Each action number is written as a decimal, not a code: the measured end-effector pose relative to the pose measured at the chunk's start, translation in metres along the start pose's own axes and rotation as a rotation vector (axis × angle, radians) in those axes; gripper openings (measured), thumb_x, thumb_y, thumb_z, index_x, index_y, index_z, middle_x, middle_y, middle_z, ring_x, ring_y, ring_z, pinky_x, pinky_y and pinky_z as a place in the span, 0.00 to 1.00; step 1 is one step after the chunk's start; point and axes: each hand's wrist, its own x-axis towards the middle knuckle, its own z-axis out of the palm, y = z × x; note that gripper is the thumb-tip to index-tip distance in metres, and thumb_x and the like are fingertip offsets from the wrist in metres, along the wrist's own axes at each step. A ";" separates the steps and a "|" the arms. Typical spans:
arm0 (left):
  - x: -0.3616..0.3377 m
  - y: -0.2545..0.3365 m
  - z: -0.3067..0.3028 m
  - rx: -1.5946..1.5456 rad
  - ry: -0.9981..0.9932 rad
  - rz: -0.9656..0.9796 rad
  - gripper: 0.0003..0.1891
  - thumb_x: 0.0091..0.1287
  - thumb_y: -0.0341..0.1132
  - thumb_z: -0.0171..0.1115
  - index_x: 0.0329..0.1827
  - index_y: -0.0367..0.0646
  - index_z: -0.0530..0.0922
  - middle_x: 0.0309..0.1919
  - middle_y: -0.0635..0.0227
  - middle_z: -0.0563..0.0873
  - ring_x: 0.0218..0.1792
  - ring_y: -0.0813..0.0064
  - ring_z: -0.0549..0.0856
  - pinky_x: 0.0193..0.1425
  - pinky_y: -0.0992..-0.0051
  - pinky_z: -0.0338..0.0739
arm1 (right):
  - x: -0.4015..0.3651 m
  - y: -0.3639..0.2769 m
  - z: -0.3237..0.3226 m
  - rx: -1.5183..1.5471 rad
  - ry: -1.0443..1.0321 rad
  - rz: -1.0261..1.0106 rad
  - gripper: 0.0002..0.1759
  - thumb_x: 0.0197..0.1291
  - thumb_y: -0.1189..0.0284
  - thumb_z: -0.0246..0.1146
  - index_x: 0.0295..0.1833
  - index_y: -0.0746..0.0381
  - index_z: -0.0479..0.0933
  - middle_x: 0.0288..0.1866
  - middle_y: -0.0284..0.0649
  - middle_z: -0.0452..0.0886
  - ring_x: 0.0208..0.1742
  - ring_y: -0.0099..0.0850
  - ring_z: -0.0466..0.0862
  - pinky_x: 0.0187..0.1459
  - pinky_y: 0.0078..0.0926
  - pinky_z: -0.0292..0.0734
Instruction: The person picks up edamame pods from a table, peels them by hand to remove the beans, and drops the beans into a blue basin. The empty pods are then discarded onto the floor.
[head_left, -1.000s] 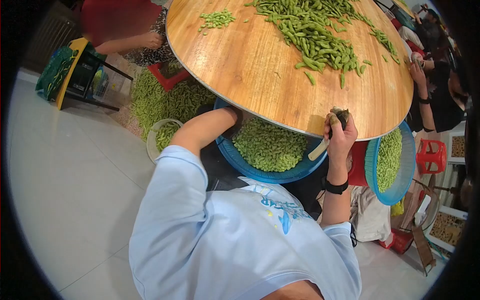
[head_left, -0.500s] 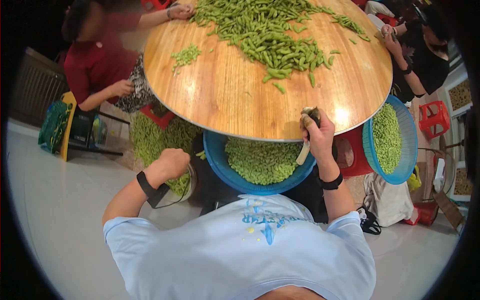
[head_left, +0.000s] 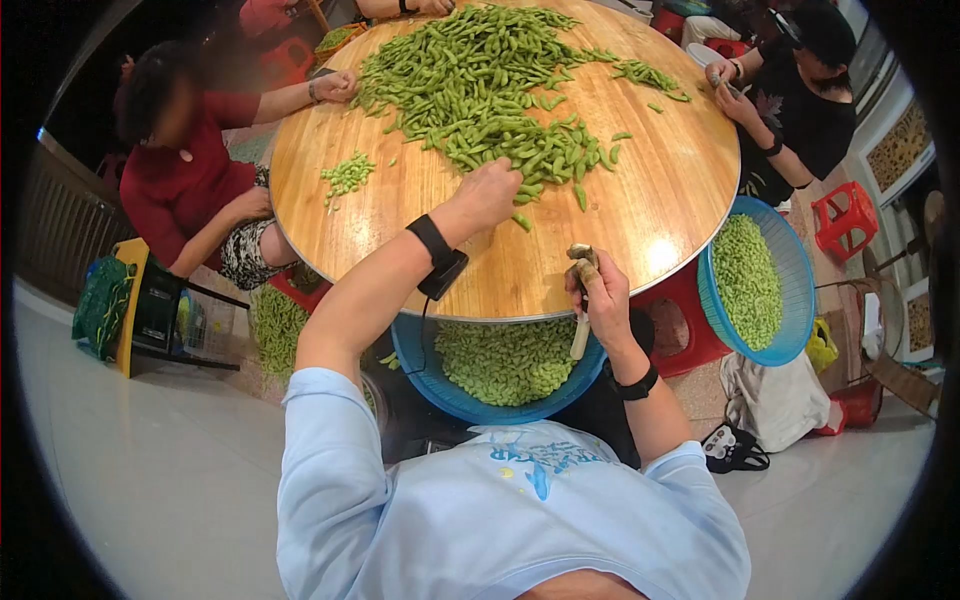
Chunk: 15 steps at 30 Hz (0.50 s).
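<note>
My left hand reaches over the round wooden table to the near edge of a heap of green soybean pods. Its fingers are curled together; what lies between them, if anything, is hidden. A loose pod sits just beside the fingertips. At the table's near rim my right hand is closed around a small tool with a pale handle pointing down. Dark, brownish coverings show at its thumb and fingertip. Below that hand a blue basket holds shelled green beans.
A second blue basket of beans stands right, near a red stool. Shelled beans lie on the table's left. A person in red sits left; another in black sits right. More pods are on the floor.
My left hand has moved from beside the pod container at the lower left up to the heap on the table. My right hand still holds the pale-handled tool. The view has shifted slightly.
</note>
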 end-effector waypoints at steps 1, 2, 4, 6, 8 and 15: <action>-0.003 -0.002 0.000 -0.044 -0.028 0.018 0.06 0.56 0.27 0.61 0.33 0.32 0.77 0.34 0.51 0.77 0.42 0.50 0.79 0.46 0.58 0.77 | -0.001 0.000 0.000 0.006 0.006 0.000 0.13 0.71 0.70 0.48 0.54 0.65 0.72 0.29 0.34 0.75 0.21 0.15 0.69 0.20 0.13 0.64; -0.009 -0.003 0.000 -0.041 -0.032 0.022 0.06 0.56 0.27 0.61 0.33 0.32 0.77 0.34 0.51 0.77 0.42 0.50 0.79 0.46 0.58 0.77 | -0.001 0.000 0.000 0.016 0.005 0.016 0.14 0.71 0.70 0.49 0.55 0.66 0.72 0.29 0.34 0.75 0.21 0.15 0.69 0.20 0.13 0.64; -0.028 0.000 -0.002 -0.099 0.022 0.008 0.06 0.54 0.26 0.63 0.31 0.32 0.76 0.34 0.51 0.77 0.41 0.49 0.80 0.45 0.57 0.77 | -0.002 0.001 0.002 0.033 0.003 0.027 0.14 0.71 0.70 0.49 0.56 0.66 0.72 0.29 0.33 0.76 0.21 0.15 0.69 0.20 0.13 0.64; -0.042 0.002 -0.007 -0.113 0.045 -0.014 0.06 0.54 0.26 0.63 0.31 0.32 0.76 0.33 0.51 0.78 0.39 0.49 0.80 0.44 0.58 0.76 | -0.002 0.002 0.004 -0.021 -0.054 -0.014 0.16 0.71 0.71 0.49 0.59 0.65 0.71 0.30 0.33 0.76 0.21 0.14 0.69 0.20 0.13 0.63; -0.054 0.004 -0.013 -0.134 0.071 -0.043 0.07 0.54 0.27 0.64 0.30 0.32 0.76 0.32 0.52 0.78 0.38 0.49 0.79 0.42 0.59 0.76 | -0.002 -0.001 0.007 -0.012 -0.055 0.004 0.16 0.71 0.71 0.49 0.59 0.65 0.71 0.30 0.33 0.76 0.21 0.14 0.69 0.19 0.13 0.63; -0.082 0.047 -0.050 -0.981 0.022 -0.281 0.08 0.57 0.29 0.65 0.38 0.35 0.82 0.27 0.67 0.78 0.29 0.77 0.76 0.35 0.75 0.71 | -0.006 -0.006 0.035 0.463 -0.179 0.298 0.16 0.72 0.68 0.49 0.62 0.60 0.69 0.32 0.35 0.75 0.22 0.18 0.70 0.19 0.14 0.64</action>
